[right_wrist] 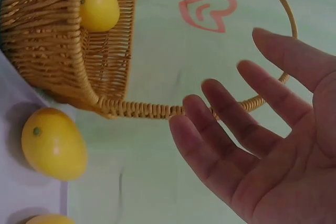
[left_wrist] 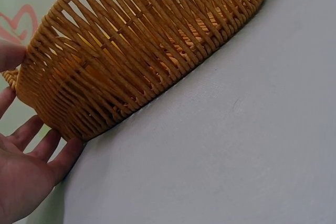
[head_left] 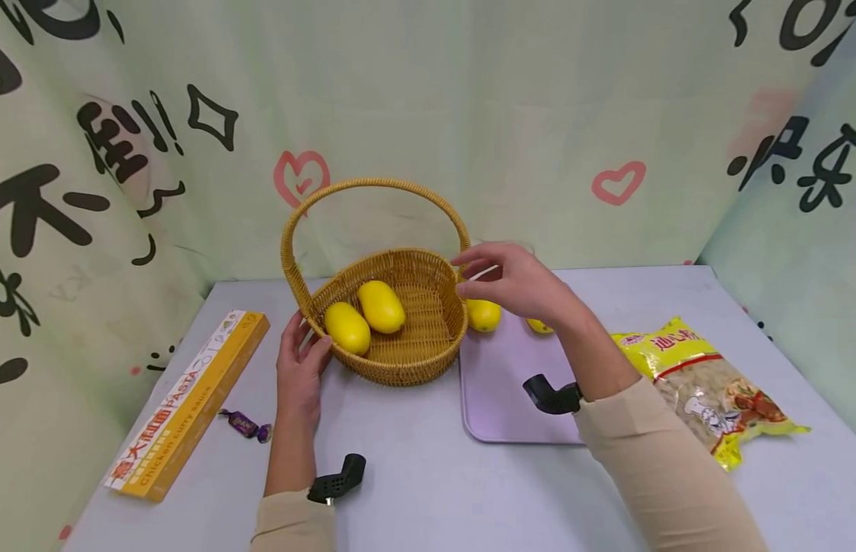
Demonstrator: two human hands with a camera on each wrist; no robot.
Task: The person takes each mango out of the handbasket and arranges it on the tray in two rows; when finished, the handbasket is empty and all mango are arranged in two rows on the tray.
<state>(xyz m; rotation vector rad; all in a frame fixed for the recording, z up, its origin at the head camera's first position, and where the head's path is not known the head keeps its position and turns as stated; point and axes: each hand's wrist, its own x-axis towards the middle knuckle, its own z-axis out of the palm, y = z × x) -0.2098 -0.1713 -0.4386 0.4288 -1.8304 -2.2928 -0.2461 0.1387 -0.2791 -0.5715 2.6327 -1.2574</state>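
Wicker basket [head_left: 414,376] stands on the surface [head_left: 414,475], its left end held by the left grip [head_left: 300,376], thumb at the rim and fingers against the outer weave. Two yellow fruits [head_left: 381,307] lie inside, toward that end. The handle [head_left: 376,182] arches from left to right, and its right foot looks like the place that matters: the right grip [head_left: 511,280] is just beside it, the nearer of the two, its fingers loosely extended and holding nothing. Whether they touch the handle cannot be told, since they overlap it in both views. Just right of the basket, below that grip, a third fruit [head_left: 483,315] sits partly covered on the lilac tray [head_left: 518,399]; farther right, a fourth fruit [head_left: 538,326] is mostly hidden by the forearm [head_left: 600,360], whose sleeve overlaps the bag [head_left: 704,391].
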